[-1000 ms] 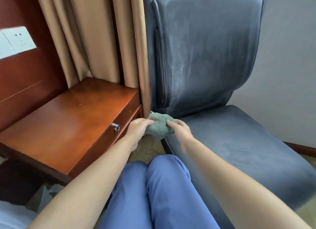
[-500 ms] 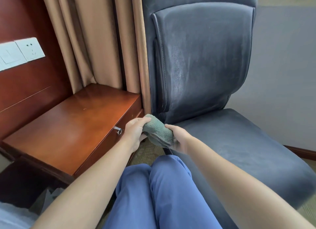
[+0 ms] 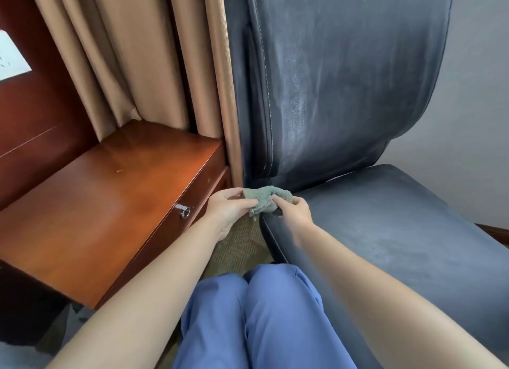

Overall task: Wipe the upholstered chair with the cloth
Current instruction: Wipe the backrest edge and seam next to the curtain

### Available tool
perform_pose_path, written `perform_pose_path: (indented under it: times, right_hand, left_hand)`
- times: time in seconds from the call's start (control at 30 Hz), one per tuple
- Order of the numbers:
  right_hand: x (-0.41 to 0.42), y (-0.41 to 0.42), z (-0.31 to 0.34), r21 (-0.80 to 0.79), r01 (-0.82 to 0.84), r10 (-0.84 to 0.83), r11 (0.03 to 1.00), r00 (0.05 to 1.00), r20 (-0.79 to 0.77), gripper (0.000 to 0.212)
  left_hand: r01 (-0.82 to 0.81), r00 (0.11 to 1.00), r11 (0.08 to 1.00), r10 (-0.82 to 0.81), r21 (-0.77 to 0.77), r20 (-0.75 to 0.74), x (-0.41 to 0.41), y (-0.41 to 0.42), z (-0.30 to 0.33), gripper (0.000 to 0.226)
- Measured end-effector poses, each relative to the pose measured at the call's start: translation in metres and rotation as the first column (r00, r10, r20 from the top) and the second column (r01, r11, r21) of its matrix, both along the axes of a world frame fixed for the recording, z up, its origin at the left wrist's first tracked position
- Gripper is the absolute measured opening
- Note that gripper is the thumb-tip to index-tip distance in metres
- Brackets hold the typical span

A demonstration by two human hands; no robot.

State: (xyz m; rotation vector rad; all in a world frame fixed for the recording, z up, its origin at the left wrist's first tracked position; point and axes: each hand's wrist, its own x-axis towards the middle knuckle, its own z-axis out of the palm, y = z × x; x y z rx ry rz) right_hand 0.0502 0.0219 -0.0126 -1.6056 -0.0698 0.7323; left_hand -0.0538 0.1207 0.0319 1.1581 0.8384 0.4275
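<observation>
Nightstand [image 3: 110, 203] left of chair [image 3: 385, 231]

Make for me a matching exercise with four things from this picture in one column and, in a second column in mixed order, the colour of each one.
Things:
1. cloth
2. chair
3. nightstand
4. curtain

Colours:
A. reddish-brown
B. beige
C. pale green
D. dark blue-grey

Right pairs: 1-C, 2-D, 3-A, 4-B.

The left hand and the right hand both pinch the cloth at the seat's near left corner.
</observation>
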Motion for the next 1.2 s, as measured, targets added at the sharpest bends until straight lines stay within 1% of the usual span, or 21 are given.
perform_pose_path:
  times: [0.07,0.17,0.27,0.33,0.4,0.47,0.6,0.73,0.83,0.97,1.03,1.13,1.2]
  right_hand:
    - [0.006,0.014,-0.008,0.04,0.08,-0.078,0.996,0.995,-0.061,0.029]
    - [0.013,0.038,-0.015,0.103,0.202,-0.187,0.974,0.973,-0.134,0.015]
    - [0.018,0.061,-0.022,0.079,0.263,-0.257,0.962,0.963,-0.076,0.008]
    - [0.021,0.07,-0.026,0.07,0.293,-0.292,0.954,0.956,-0.023,0.006]
    - [0.022,0.074,-0.03,0.071,0.316,-0.319,0.946,0.948,0.025,0.004]
    - [0.025,0.079,-0.032,0.055,0.335,-0.338,0.941,0.94,0.049,0.007]
    - [0.034,0.092,-0.032,-0.013,0.385,-0.385,0.923,0.923,-0.014,0.017]
    - [0.04,0.097,-0.034,-0.06,0.389,-0.391,0.919,0.92,-0.027,0.021]
    - [0.049,0.101,-0.032,-0.084,0.398,-0.405,0.913,0.91,-0.085,0.019]
    - [0.058,0.101,-0.029,-0.129,0.36,-0.369,0.924,0.928,-0.055,0.021]
    - [0.06,0.098,-0.029,-0.142,0.342,-0.351,0.929,0.935,-0.043,0.023]
    - [0.062,0.096,-0.026,-0.157,0.315,-0.329,0.936,0.942,-0.069,0.023]
    - [0.063,0.093,-0.025,-0.164,0.295,-0.312,0.941,0.946,-0.087,0.025]
  left_hand:
    - [-0.058,0.997,0.997,0.06,0.051,-0.042,0.013,0.006,-0.012,0.038]
    - [-0.149,0.986,0.987,0.152,0.054,-0.074,0.028,0.02,-0.034,0.035]
    - [-0.19,0.978,0.98,0.194,0.055,-0.073,0.034,0.031,-0.049,0.029]
    - [-0.181,0.981,0.981,0.185,0.073,-0.062,0.037,0.037,-0.054,0.022]
    - [-0.16,0.985,0.983,0.165,0.091,-0.056,0.039,0.041,-0.057,0.02]
    - [-0.151,0.987,0.984,0.156,0.09,-0.045,0.042,0.046,-0.06,0.019]
    - [-0.168,0.985,0.983,0.171,0.072,-0.032,0.049,0.053,-0.066,0.02]
    - [-0.17,0.985,0.983,0.171,0.063,-0.005,0.057,0.058,-0.07,0.016]
    - [-0.167,0.986,0.985,0.166,0.041,0.008,0.064,0.061,-0.073,0.018]
    - [-0.164,0.987,0.986,0.164,0.009,-0.001,0.072,0.066,-0.08,0.024]
    - [-0.165,0.986,0.986,0.165,-0.026,-0.008,0.073,0.064,-0.084,0.019]
    - [-0.178,0.984,0.981,0.176,-0.075,-0.032,0.075,0.06,-0.089,0.011]
    - [-0.184,0.983,0.979,0.181,-0.092,-0.041,0.077,0.059,-0.092,0.01]
